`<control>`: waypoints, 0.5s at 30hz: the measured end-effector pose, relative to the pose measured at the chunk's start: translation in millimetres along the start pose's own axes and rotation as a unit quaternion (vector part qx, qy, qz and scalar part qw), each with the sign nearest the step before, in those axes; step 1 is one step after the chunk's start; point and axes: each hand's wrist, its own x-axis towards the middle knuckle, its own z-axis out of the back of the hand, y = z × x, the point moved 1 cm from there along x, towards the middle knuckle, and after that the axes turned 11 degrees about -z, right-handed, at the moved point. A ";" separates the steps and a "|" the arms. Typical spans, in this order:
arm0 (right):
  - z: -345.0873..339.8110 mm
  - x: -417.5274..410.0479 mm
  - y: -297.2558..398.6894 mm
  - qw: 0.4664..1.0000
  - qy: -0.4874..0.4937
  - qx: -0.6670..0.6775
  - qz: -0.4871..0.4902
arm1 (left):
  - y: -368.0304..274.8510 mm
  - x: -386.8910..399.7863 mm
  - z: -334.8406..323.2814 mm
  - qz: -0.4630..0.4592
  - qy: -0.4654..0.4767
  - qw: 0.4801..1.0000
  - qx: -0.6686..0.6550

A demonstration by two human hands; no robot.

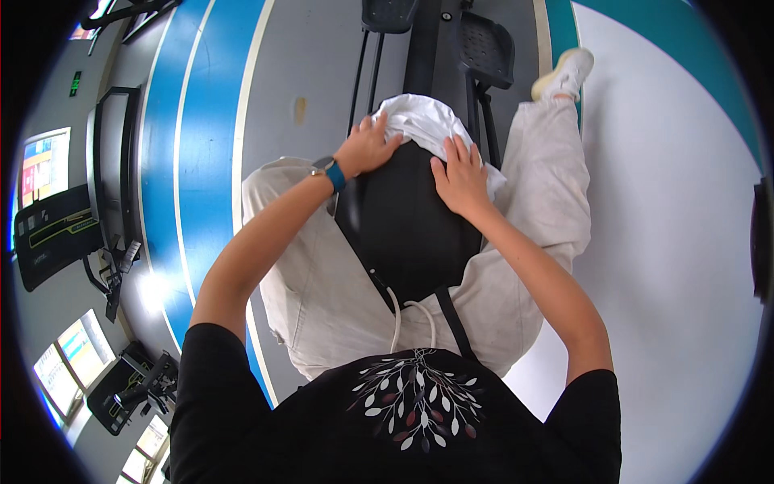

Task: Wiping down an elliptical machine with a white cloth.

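A white cloth (420,118) is draped around the far end of a black padded seat or cushion (411,224) between my knees. My left hand (366,145), with a blue-banded watch (329,172) at its wrist, rests on the cloth's left part, fingers spread. My right hand (462,175) lies with spread fingers at the cloth's right part and the edge of the black surface. Whether either hand pinches the fabric cannot be told; the cloth's underside is hidden.
Beyond the cloth are two black pedals (484,45) of an exercise machine. A white wall (665,242) runs along the right. Several gym machines, one a treadmill (112,169), stand at the left past a blue-striped floor (208,151).
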 end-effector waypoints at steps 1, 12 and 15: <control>3.8 -8.1 2.5 1.000 0.009 0.000 -0.009 | -9.5 -10.3 2.9 0.095 -0.039 0.992 -0.071; 92.7 -51.1 -15.1 0.985 -0.001 -0.053 0.164 | -92.2 -100.7 119.1 0.065 0.213 0.975 0.005; 111.3 -51.8 5.8 0.987 0.051 -0.120 0.092 | -112.4 -69.7 143.5 0.107 0.218 0.965 0.099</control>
